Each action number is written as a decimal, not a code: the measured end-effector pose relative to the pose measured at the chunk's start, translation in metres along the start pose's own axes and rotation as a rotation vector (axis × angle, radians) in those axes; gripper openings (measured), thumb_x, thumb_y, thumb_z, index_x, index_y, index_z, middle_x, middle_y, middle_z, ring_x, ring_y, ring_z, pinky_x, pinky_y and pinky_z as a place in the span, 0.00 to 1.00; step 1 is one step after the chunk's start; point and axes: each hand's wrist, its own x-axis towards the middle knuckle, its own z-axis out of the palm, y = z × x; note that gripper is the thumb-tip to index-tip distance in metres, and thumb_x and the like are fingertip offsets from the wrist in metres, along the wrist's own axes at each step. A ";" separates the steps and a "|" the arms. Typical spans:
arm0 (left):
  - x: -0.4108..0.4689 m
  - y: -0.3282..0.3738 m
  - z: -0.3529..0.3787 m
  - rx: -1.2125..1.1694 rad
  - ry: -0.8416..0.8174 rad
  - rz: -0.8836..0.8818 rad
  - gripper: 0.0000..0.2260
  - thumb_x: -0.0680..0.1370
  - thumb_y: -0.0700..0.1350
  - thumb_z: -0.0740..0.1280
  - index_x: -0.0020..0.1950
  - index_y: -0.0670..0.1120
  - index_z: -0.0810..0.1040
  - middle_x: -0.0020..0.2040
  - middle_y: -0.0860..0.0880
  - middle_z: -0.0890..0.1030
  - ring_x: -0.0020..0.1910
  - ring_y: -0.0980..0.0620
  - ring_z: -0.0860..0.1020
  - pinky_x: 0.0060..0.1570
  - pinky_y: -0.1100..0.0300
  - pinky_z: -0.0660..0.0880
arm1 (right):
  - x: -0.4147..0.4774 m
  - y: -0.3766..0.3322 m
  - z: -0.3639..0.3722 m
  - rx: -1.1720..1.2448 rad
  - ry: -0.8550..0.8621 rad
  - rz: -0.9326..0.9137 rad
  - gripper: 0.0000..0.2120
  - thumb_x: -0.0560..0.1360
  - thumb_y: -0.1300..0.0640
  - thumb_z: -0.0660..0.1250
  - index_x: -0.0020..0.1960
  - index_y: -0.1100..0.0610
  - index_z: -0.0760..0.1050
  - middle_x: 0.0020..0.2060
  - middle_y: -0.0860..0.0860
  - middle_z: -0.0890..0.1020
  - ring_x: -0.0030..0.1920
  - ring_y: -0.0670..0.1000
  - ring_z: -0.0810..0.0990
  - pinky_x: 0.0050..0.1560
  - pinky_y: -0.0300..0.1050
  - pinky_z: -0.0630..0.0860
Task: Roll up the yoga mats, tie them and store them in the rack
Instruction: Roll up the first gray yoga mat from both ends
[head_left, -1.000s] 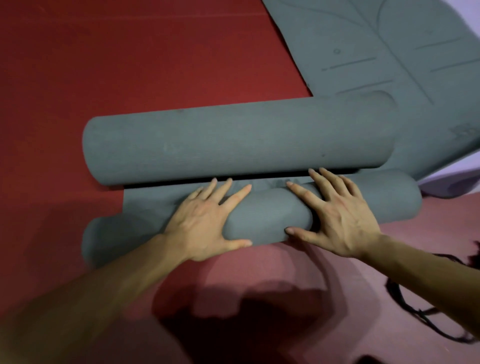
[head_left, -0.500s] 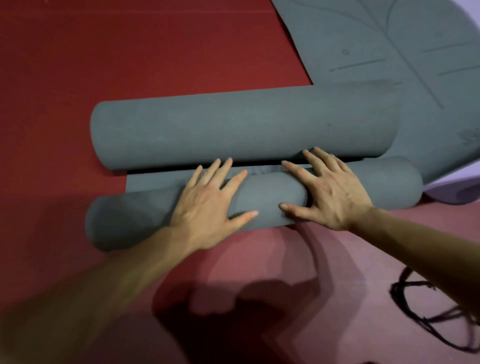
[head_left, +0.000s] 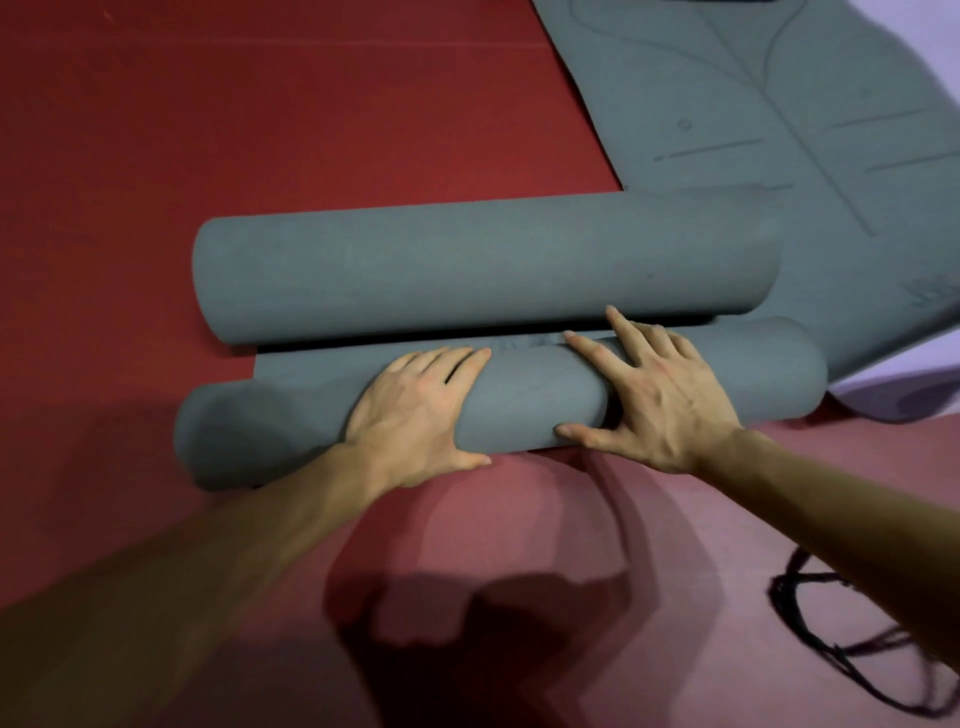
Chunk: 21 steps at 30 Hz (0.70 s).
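A grey yoga mat lies on the red floor with both ends rolled. The near roll (head_left: 535, 400) runs left to right under my hands. My left hand (head_left: 415, 415) presses on its middle with spread fingers, thumb on the near side. My right hand (head_left: 654, 395) presses flat on it just to the right, fingertips reaching the narrow flat strip (head_left: 363, 358) between the rolls. The thicker far roll (head_left: 483, 270) lies parallel just beyond. A second grey mat (head_left: 753, 104) with printed lines lies unrolled at the upper right.
A black strap (head_left: 852, 644) lies looped on the floor at the lower right. The red floor (head_left: 260, 114) stretches to the left and far side. A pale purple surface (head_left: 914, 374) shows at the right edge.
Both hands have pushed the near roll forward, so the flat strip between the two rolls has narrowed. The far roll has stayed in place.
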 end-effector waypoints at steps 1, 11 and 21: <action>-0.001 -0.001 0.000 -0.005 0.001 0.001 0.52 0.61 0.74 0.74 0.77 0.46 0.68 0.70 0.47 0.77 0.68 0.45 0.76 0.70 0.50 0.70 | -0.002 -0.001 0.000 0.000 0.002 -0.004 0.48 0.69 0.17 0.53 0.81 0.44 0.63 0.77 0.65 0.67 0.72 0.66 0.72 0.72 0.61 0.68; -0.032 -0.011 0.000 0.004 -0.020 0.072 0.49 0.61 0.75 0.71 0.75 0.49 0.69 0.69 0.50 0.79 0.64 0.47 0.80 0.64 0.50 0.76 | -0.036 -0.021 0.007 0.018 -0.039 -0.047 0.46 0.72 0.19 0.51 0.82 0.44 0.60 0.77 0.65 0.66 0.76 0.65 0.68 0.65 0.60 0.73; -0.006 -0.013 -0.014 0.019 -0.140 -0.063 0.47 0.69 0.81 0.36 0.82 0.59 0.55 0.84 0.47 0.53 0.83 0.46 0.50 0.80 0.43 0.45 | -0.017 -0.014 0.004 0.069 0.008 -0.065 0.45 0.73 0.20 0.52 0.81 0.45 0.62 0.81 0.67 0.56 0.82 0.66 0.52 0.79 0.64 0.59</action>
